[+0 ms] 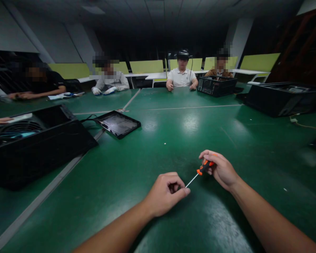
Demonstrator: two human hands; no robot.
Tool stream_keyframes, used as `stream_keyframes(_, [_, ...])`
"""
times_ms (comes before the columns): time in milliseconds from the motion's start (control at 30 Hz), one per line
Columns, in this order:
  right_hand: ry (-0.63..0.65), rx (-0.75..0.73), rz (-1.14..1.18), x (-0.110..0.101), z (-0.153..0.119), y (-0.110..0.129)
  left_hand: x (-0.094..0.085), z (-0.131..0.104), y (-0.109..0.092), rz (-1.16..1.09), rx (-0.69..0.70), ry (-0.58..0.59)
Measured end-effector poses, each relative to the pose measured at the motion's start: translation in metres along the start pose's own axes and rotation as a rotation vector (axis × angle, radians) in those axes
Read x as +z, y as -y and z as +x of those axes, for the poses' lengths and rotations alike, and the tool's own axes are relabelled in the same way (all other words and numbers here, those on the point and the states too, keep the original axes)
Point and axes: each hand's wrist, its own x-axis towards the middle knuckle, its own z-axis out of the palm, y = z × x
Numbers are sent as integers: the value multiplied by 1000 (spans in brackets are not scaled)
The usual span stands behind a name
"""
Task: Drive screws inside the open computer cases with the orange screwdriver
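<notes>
A screwdriver (205, 167) with an orange and black handle and a thin metal shaft is held tilted over the green table. Its handle lies in the closed fingers of my right hand (222, 171). The shaft slopes down to the left, and its tip end disappears at the pinched thumb and fingers of my left hand (167, 193). Whether a small part is also between those left fingertips is hidden. Both hands are low above the near part of the green tabletop (158, 158).
At left stands a black computer case (42, 151), with another person's hand (1, 120) over it. A flat black panel (118, 123) lies beyond. More black cases stand at right (284, 98) and at the back (217, 86). Several people sit across the table.
</notes>
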Motion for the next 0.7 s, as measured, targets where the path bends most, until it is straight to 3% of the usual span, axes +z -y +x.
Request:
stream_keyframes(100, [-9,-9,13,-1,0,1,1,0,0,-10,9,45])
stream_keyframes(267, [21,-9,49,0,-2,2,2,-1,-2,-12,-24,14])
stream_keyframes(700, [111,-23,47,2,-4,-2,2,-4,-2,66,16,71])
